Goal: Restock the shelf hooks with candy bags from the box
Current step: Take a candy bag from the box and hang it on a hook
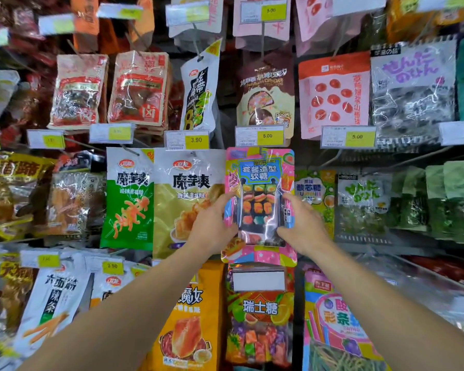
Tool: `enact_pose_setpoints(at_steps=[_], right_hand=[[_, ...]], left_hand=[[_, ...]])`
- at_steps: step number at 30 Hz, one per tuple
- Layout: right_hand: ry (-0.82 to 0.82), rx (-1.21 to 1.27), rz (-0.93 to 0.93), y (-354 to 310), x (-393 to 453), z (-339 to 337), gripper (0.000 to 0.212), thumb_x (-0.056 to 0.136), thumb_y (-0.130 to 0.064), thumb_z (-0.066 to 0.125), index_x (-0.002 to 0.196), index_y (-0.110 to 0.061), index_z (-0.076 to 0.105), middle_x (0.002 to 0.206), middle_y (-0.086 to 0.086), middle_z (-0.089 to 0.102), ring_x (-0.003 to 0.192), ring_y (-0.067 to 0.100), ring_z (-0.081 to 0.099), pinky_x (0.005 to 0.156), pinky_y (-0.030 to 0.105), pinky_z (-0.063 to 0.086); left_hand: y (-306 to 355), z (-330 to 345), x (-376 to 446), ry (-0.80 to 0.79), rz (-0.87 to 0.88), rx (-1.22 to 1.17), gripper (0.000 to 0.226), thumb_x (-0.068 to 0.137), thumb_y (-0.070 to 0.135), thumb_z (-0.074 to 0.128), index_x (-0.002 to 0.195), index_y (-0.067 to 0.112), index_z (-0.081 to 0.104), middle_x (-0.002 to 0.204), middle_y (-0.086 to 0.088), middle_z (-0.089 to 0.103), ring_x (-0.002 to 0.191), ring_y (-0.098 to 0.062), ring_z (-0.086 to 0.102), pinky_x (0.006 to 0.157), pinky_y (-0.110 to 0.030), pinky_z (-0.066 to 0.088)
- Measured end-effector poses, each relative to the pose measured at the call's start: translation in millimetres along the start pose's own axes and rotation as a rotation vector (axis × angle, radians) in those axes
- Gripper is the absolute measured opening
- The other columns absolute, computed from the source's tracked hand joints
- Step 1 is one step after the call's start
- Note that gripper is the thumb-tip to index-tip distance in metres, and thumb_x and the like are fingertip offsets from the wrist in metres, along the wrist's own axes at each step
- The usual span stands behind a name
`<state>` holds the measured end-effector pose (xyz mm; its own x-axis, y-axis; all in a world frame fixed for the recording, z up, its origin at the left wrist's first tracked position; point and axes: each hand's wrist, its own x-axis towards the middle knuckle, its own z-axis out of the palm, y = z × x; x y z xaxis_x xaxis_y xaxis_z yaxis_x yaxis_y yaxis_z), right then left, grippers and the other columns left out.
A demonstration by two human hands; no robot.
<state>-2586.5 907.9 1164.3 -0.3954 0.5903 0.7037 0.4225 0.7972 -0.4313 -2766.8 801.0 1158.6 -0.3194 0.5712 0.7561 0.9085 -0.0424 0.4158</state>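
**Reader:** Candy bag, where is it right now?

**Describer:** The pink candy bag, printed with sushi-shaped gummies, is at the middle of a wall of hanging snacks, its top edge just under a yellow 5.00 price tag. The left hand grips its left edge, fingers curled around it. The right hand holds the right edge, fingers wrapping behind the bag.

**Reader:** Is it on its hook?

**Describer:** I can't tell. The hook is a thin wire mostly hidden behind the tag and the glossy top of the bag.

**Reader:** What could go wrong?

**Describer:** If the hang hole hasn't caught the wire, letting go would likely drop the bag onto the fruit candy bag below. Pushing at a tilt could miss the hole or tear it. The yellow konjac snack bag hangs touching its left side, so a sideways nudge might knock that loose. The box isn't in view.
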Motion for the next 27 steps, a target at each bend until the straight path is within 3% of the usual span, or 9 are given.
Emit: enact_pose_setpoints(at_steps=[5, 8, 13, 17, 21, 25, 27], right_hand=[[0.018, -0.043, 0.014, 6, 2, 11, 0.085, 0.088, -0.017, 0.071, 0.154, -0.036, 0.02, 0.154, 0.005, 0.038, 0.136, 0.032, 0.043, 0.109, 0.047, 0.04], [0.01, -0.063, 0.035, 6, 4, 14, 0.084, 0.09, -0.018, 0.07, 0.154, -0.037, 0.018, 0.154, 0.006, 0.037, 0.135, 0.035, 0.045, 0.108, 0.047, 0.041], [0.017, -0.102, 0.062, 1, 1, 12, 0.085, 0.087, -0.023, 0.071, 0.153, -0.035, 0.019, 0.149, 0.007, 0.042, 0.129, 0.032, 0.05, 0.099, 0.044, 0.047], [0.017, -0.136, 0.093, -6, -9, 8, 0.093, 0.081, -0.033, 0.073, 0.153, -0.033, 0.015, 0.152, 0.005, 0.036, 0.134, 0.03, 0.045, 0.1, 0.048, 0.048], [0.04, -0.172, 0.132, -21, -28, 4, 0.092, 0.083, -0.033, 0.073, 0.155, -0.028, 0.017, 0.152, 0.005, 0.03, 0.131, 0.031, 0.047, 0.102, 0.045, 0.046], [0.04, -0.214, 0.138, -37, -54, 7, 0.089, 0.086, -0.036, 0.071, 0.156, -0.019, 0.019, 0.152, 0.007, 0.029, 0.133, 0.032, 0.044, 0.104, 0.046, 0.044], [0.029, -0.234, 0.137, -47, -73, 12, 0.086, 0.086, -0.038, 0.071, 0.154, -0.018, 0.023, 0.149, 0.009, 0.032, 0.13, 0.033, 0.045, 0.102, 0.045, 0.045]], left_hand=[[1, 3, 1, -0.145, -0.025, 0.06, 0.08, 0.087, 0.021, 0.069, 0.153, 0.03, 0.025, 0.128, -0.01, 0.061, 0.06, -0.014, 0.06, 0.06, -0.028, 0.051], [0, 4, 4, -0.176, -0.038, 0.068, 0.084, 0.088, 0.025, 0.07, 0.154, 0.031, 0.019, 0.123, -0.011, 0.061, 0.063, -0.014, 0.06, 0.062, -0.025, 0.049], [-8, 1, 3, -0.177, -0.015, 0.074, 0.084, 0.085, 0.028, 0.07, 0.153, 0.032, 0.02, 0.119, -0.013, 0.063, 0.084, -0.029, 0.065, 0.078, -0.04, 0.057], [-14, -5, -3, -0.135, -0.006, 0.044, 0.085, 0.08, 0.028, 0.071, 0.152, 0.031, 0.025, 0.139, -0.012, 0.052, 0.112, -0.028, 0.06, 0.093, -0.034, 0.049], [-21, -13, -16, -0.143, 0.042, -0.018, 0.079, 0.082, 0.03, 0.07, 0.15, 0.026, 0.031, 0.143, -0.008, 0.05, 0.134, -0.028, 0.042, 0.104, -0.035, 0.042], [-27, -25, -33, -0.096, 0.101, -0.065, 0.07, 0.085, 0.032, 0.07, 0.147, 0.018, 0.04, 0.14, -0.008, 0.053, 0.131, -0.026, 0.046, 0.104, -0.032, 0.038], [-30, -30, -49, -0.081, 0.103, -0.107, 0.064, 0.085, 0.031, 0.07, 0.143, 0.017, 0.046, 0.134, -0.009, 0.057, 0.122, -0.027, 0.054, 0.097, -0.032, 0.042]])
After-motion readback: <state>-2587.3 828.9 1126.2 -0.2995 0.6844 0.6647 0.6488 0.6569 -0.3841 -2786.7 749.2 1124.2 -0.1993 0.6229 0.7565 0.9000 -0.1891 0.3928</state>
